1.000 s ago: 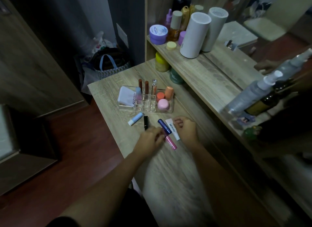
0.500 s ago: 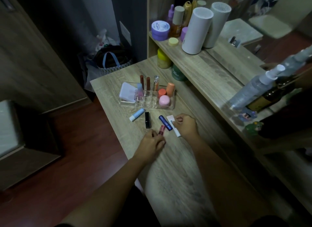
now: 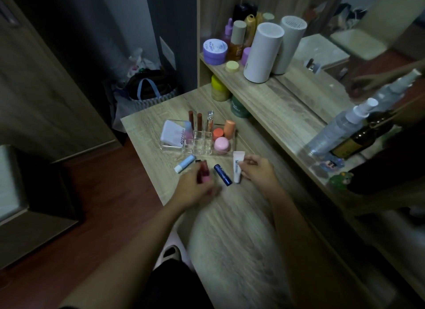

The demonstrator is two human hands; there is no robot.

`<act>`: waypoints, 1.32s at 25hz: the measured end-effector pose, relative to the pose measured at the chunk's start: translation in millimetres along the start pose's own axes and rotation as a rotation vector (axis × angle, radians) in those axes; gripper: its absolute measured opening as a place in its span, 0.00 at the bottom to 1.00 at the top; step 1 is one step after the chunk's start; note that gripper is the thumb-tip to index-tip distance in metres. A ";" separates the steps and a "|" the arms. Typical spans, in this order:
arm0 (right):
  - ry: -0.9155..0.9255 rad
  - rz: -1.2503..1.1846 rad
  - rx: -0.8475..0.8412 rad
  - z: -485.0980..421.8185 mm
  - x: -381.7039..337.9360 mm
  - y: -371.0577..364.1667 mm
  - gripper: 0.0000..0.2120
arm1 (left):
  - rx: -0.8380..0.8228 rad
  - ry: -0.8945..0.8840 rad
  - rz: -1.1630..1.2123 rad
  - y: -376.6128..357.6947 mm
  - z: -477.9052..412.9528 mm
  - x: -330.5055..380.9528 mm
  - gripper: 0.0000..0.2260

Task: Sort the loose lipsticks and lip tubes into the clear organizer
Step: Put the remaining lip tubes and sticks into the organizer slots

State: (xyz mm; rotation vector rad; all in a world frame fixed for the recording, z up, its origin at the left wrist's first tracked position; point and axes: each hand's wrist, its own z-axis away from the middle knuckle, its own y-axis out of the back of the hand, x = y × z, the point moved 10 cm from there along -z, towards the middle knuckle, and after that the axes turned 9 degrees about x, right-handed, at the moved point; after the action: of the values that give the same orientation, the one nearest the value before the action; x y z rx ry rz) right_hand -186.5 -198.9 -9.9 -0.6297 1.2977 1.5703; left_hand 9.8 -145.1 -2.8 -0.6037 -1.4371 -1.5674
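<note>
Left hand (image 3: 195, 189) gripping pink lip tube (image 3: 204, 174), apparently upright, cap toward organizer (image 3: 197, 145)

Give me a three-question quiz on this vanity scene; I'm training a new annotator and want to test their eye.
1. True or false: the left hand is holding a pink lip tube.
2. Which item do the right hand's fingers touch? A) dark blue lip tube B) white squeeze tube C) light blue lip balm stick
3. Fill in: the tall lipsticks stand upright in the ____ compartments of the clear plastic organizer.

Key: 1 true; 2 B; 3 middle.
</note>
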 end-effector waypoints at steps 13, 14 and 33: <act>0.329 0.016 0.120 -46.1 -86.4 -53.4 0.08 | 0.280 -0.507 -0.374 71.5 -87.8 66.7 0.09; 0.343 0.033 0.126 -45.0 -84.6 -54.1 0.08 | 0.282 -0.523 -0.447 67.4 -87.0 68.0 0.09; 0.341 0.232 0.065 -56.9 -80.3 -83.7 0.11 | 0.363 -0.663 -0.858 52.7 -95.4 91.9 0.07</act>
State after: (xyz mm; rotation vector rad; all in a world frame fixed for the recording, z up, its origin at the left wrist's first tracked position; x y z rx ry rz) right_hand -89.6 -283.1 4.7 -0.7504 1.7205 1.6458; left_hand 31.1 -258.3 81.2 -0.2894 -2.6647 -1.7148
